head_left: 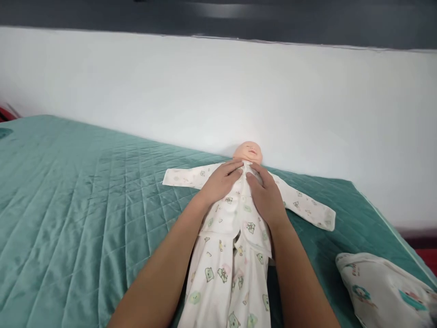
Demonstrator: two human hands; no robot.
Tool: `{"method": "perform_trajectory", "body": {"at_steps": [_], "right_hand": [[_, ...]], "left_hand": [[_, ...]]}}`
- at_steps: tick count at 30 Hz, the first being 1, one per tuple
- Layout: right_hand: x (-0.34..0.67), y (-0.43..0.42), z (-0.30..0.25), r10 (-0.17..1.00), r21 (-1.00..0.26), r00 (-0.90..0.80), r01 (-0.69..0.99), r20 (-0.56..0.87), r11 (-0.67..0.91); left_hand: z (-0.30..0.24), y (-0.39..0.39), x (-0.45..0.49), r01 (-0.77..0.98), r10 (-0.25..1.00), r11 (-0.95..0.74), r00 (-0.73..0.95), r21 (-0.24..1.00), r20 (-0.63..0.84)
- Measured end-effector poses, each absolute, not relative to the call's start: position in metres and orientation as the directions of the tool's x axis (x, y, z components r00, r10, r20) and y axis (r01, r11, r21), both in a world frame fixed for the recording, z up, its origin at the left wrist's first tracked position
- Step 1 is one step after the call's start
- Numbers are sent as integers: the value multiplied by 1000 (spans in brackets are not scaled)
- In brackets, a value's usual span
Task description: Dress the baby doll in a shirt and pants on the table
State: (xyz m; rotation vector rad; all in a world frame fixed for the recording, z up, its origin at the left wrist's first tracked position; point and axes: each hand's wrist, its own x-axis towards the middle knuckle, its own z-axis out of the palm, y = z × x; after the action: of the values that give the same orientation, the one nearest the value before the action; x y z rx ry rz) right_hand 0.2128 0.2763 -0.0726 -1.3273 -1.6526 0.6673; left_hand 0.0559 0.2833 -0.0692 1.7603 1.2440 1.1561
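A baby doll (pixel 248 149) lies on its back, its head close to the wall. It is dressed in a white long-sleeved baby shirt (pixel 225 214) with small green animal prints, and matching pants (pixel 211 282). Both sleeves stretch out sideways. My left hand (pixel 223 180) rests on the left side of the shirt's chest, fingertips at the collar, thumb apart. On the other side of the front opening, my right hand (pixel 266 191) lies on the cloth with thumb and fingers apart. Lower down, the shirt's front edges part slightly above the pants.
A green quilted bedspread (pixel 102 218) lies beneath the doll. At the lower right sits a white printed cloth bundle (pixel 382 287), partly cut off. Behind the bed rises a white wall (pixel 205 91) with a dark band (pixel 218 18) along its top.
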Motion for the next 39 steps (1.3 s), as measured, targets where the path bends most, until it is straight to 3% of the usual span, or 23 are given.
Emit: {"method": "perform_trajectory", "body": {"at_steps": [19,27,31,36,39], "right_hand": [[212,283,-77,938,-820,-94,462,333,337],[215,289,-81,896,-735,-207,514,393,442],[213,285,-79,918,-792,-123,470,378,390],[212,280,-75,963,-922,107,334,246,199],[214,282,-79,963,-940,138,288,232,185]], "left_hand": [[-70,284,55,306,941,-331,178,893,288],[-70,286,58,327,931,-359,194,874,310],[-71,286,57,312,926,-371,200,875,321],[-69,282,57,346,931,-360,192,866,310],[-69,277,58,373,921,-389,183,842,344]]}}
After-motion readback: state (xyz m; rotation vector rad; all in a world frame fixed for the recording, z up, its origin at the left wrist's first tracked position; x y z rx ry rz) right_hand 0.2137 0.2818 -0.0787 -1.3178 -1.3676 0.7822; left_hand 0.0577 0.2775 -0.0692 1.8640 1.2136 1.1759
